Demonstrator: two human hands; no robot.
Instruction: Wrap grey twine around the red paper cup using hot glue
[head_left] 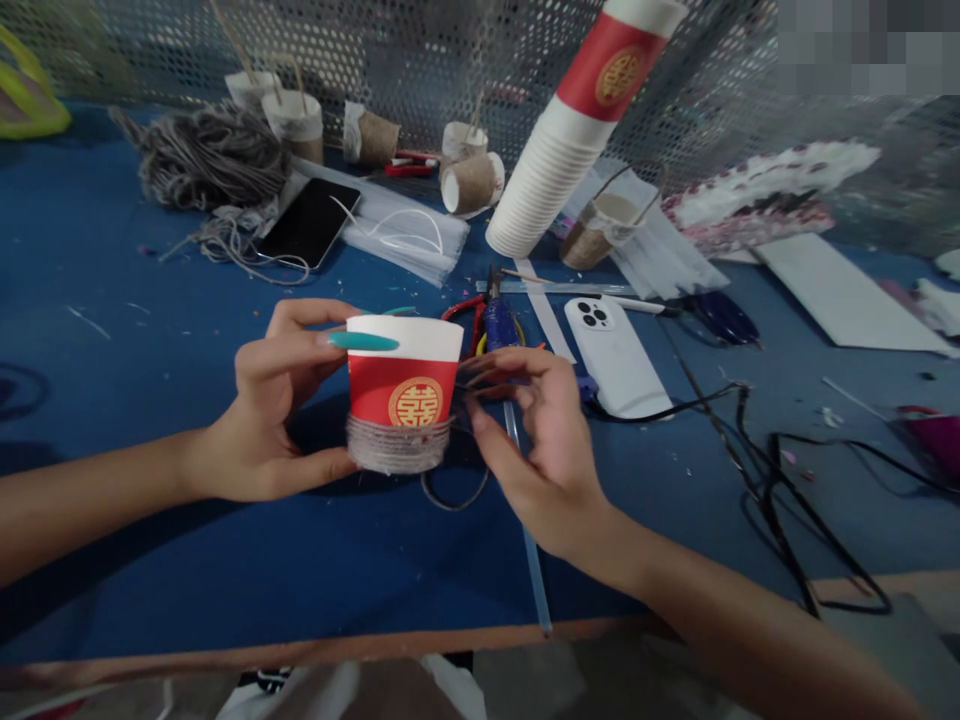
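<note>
A red and white paper cup (405, 385) with a gold emblem is held upright above the blue table. Grey cord (397, 446) is wound in several rows around its lower part. My left hand (274, 400) grips the cup from the left, fingers at the rim and thumb at the base. On the cup's right side, my right hand (540, 430) pinches the loose end of the cord, which runs from the cup, and a loop of it hangs below. Behind the cup lie a blue glue gun (498, 322) and red-handled scissors (474, 322), partly hidden.
A tall stack of paper cups (547, 170) leans at the back. A grey cord bundle (206, 155), a black phone (311, 222), clear glue sticks (420, 240) and several small wrapped cups stand behind. A white phone (619, 355) and black cable (772, 500) lie right.
</note>
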